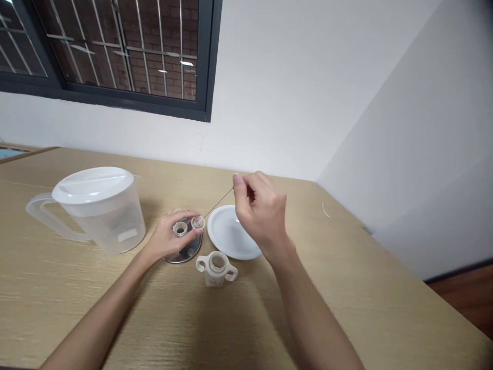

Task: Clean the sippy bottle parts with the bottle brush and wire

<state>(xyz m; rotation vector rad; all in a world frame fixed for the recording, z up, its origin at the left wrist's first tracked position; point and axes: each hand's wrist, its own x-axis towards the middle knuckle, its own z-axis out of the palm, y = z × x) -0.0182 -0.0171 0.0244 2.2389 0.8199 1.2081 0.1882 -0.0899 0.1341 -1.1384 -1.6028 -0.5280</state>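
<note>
My left hand (173, 234) reaches over a round shiny metal dish (192, 249), thumb and fingers closed around a small clear round cap (197, 222). Raised to the right, my right hand (262, 205) pinches one end of a thin dark rod (217, 203). The rod slants down, its lower end at the cap; whether it is stiff wire or a needle I cannot make out. Beside the cap, close to my left fingers, is a pale ring-shaped piece (179, 228) with a dark centre. A small white two-handled bottle (214, 277) stands upright and uncapped in front.
At the left stands a translucent lidded pitcher (111, 226) with its handle pointing left. A white plate (227, 234) lies partly behind my right hand. A short pale strip (325, 210) rests on the wooden table (154, 324) at the right. The wall and barred window are behind.
</note>
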